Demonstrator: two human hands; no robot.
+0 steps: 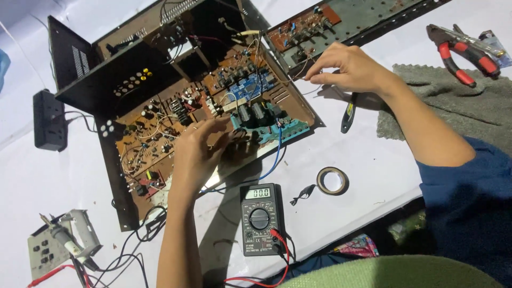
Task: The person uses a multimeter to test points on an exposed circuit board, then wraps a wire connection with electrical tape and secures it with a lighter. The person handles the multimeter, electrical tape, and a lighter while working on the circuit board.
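Head view: left hand (194,154) spread over circuit board (213,114), fingertips' contact unclear; right hand (346,66) pinching thin wire (309,85).

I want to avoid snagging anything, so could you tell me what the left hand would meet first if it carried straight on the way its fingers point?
Probably the black relays on the teal board, just beyond the left hand; depth is unclear.

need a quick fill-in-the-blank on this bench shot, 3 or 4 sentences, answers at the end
1. The left hand rests on the brown ____ inside the opened chassis.
2. The right hand pinches thin ____ beside the smaller board.
3. The roll of tape lies to the ____ of the multimeter.
4. The red-handled pliers lie past the grey ____.

Missing words: circuit board; wires; right; cloth
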